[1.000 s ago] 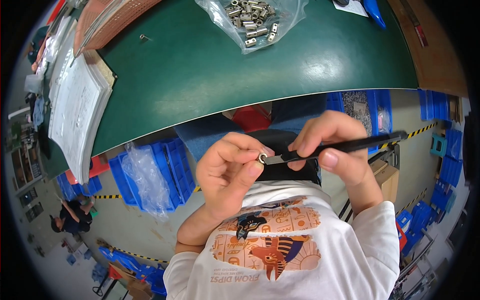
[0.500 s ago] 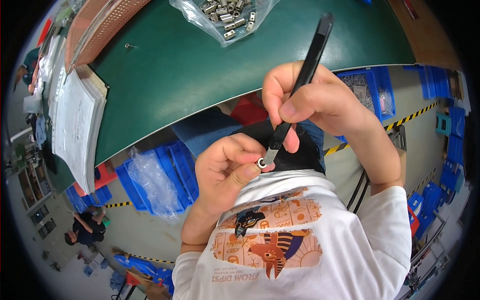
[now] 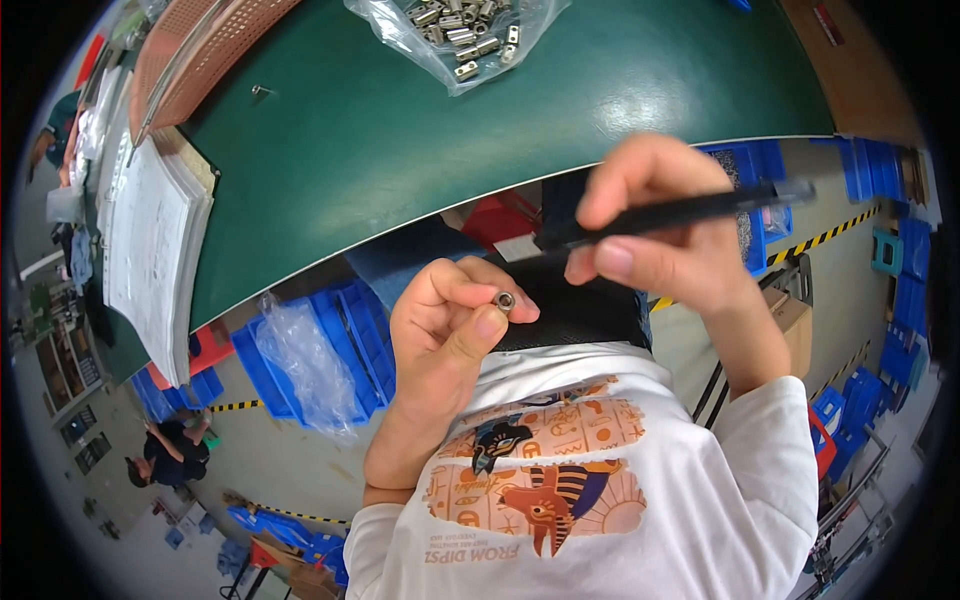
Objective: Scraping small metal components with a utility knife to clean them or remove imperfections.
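Between the thumb and index finger of my left hand [image 3: 450,320] sits a small metal sleeve [image 3: 504,300], its round hole facing up. My right hand [image 3: 670,235] holds a slim black-handled cutter knife [image 3: 660,215], lying nearly level and blurred by motion. Its short pale blade [image 3: 515,247] points left, above and apart from the sleeve. Both hands are over my lap, in front of the table edge. On the green table [image 3: 400,150] a clear plastic bag [image 3: 460,80] lies open with several similar metal parts [image 3: 465,35] in it.
A single small screw-like piece [image 3: 261,91] lies on the table near a pink perforated basket [image 3: 190,60]. At the left edge is a stack of papers [image 3: 155,240]. Blue bins [image 3: 345,340] stand below on both sides. Another person [image 3: 170,455] is far off at the left.
The knife's blade has left the sleeve. My right hand has moved right and turned the knife from steep to nearly level. The sleeve has shifted slightly up and left, hole now upward.
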Available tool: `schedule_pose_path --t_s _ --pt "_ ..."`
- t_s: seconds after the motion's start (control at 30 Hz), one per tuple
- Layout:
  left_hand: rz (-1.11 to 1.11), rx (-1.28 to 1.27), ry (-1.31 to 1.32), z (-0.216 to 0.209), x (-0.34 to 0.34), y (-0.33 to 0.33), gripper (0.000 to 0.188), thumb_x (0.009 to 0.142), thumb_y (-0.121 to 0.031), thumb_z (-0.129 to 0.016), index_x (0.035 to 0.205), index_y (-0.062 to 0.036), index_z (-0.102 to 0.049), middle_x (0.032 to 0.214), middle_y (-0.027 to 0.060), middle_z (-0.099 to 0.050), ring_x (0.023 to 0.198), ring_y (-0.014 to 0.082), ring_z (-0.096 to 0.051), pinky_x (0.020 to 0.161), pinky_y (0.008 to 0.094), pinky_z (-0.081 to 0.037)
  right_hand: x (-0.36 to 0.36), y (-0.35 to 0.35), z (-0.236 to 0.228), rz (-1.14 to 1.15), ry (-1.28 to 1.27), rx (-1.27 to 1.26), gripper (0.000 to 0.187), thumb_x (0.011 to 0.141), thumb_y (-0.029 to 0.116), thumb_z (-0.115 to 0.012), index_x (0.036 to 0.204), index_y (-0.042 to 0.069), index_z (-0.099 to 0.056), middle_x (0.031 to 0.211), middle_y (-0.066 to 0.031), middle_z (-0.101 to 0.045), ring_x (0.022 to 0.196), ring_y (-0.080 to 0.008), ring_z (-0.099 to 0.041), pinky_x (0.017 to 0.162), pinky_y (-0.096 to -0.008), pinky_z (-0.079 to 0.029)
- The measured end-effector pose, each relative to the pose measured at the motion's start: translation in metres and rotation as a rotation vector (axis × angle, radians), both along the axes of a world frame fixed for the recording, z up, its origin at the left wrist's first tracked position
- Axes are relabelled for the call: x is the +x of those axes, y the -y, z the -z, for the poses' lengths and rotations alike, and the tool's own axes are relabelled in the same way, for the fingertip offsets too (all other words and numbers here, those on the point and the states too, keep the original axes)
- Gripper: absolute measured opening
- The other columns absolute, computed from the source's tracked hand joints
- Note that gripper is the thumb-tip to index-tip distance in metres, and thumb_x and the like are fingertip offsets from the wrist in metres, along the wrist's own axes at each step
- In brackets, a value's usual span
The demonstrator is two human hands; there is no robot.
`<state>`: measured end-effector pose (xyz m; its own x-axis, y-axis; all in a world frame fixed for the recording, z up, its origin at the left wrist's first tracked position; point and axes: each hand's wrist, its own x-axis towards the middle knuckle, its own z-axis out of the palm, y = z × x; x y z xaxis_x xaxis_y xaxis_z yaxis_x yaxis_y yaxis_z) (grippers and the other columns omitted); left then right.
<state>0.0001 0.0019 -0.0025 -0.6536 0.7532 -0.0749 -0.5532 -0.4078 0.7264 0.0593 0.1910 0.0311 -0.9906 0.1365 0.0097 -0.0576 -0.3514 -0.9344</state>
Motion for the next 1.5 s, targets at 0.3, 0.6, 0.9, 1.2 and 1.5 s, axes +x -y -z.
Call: schedule_pose_path --t_s 0.3,0.6,0.9,1.2,1.5 --pt "-0.071 0.006 0.065 -0.006 0.002 -0.001 0.01 0.079 -0.001 -0.056 0.088 -0.0028 -0.05 0.091 0.0137 -0.053 0.085 0.0196 -0.055 0.078 0.0314 -0.044 0.014 0.019 0.011 0.145 -0.481 0.62 0.019 0.074 0.013 -0.066 0.084 0.005 -0.051 0.069 -0.0105 -0.061 0.065 -0.0263 -0.063 0.059 -0.0332 -0.05" --pt "-0.1 0.008 0.015 -0.007 0.003 0.0 0.012 0.077 0.004 -0.054 0.086 -0.0026 -0.049 0.091 0.0148 -0.053 0.087 0.0214 -0.055 0.079 0.0329 -0.044 0.01 0.019 0.009 0.142 -0.499 0.699 0.018 0.064 0.009 -0.072 0.075 0.003 -0.059 0.068 -0.0086 -0.062 0.062 -0.0219 -0.062 0.057 -0.0294 -0.051" --pt "-0.112 -0.004 0.022 -0.007 0.005 0.001 0.011 0.077 0.004 -0.054 0.085 -0.0023 -0.049 0.091 0.0149 -0.053 0.086 0.0217 -0.055 0.078 0.0332 -0.044 0.012 0.024 0.011 0.204 -0.578 0.849 0.018 0.067 0.016 -0.07 0.075 0.004 -0.059 0.068 -0.0069 -0.061 0.065 -0.0193 -0.062 0.061 -0.0284 -0.051" --pt "-0.153 -0.004 0.012 -0.006 0.006 0.0 0.011 0.078 0.004 -0.054 0.085 -0.0023 -0.049 0.092 0.0154 -0.054 0.085 0.0211 -0.055 0.078 0.0316 -0.043 0.011 0.029 0.009 0.324 -0.664 1.064 0.017 0.064 0.018 -0.067 0.075 0.006 -0.059 0.071 -0.0065 -0.06 0.066 -0.0182 -0.061 0.061 -0.0274 -0.051" --pt "-0.195 -0.014 -0.032 -0.008 0.007 0.0 0.011 0.077 0.005 -0.055 0.084 -0.002 -0.049 0.092 0.0151 -0.054 0.084 0.0201 -0.055 0.077 0.0311 -0.045 0.01 0.023 0.008 0.346 -0.684 1.228 0.016 0.067 0.016 -0.065 0.077 0.006 -0.059 0.075 -0.0072 -0.061 0.068 -0.0182 -0.061 0.063 -0.0274 -0.051"
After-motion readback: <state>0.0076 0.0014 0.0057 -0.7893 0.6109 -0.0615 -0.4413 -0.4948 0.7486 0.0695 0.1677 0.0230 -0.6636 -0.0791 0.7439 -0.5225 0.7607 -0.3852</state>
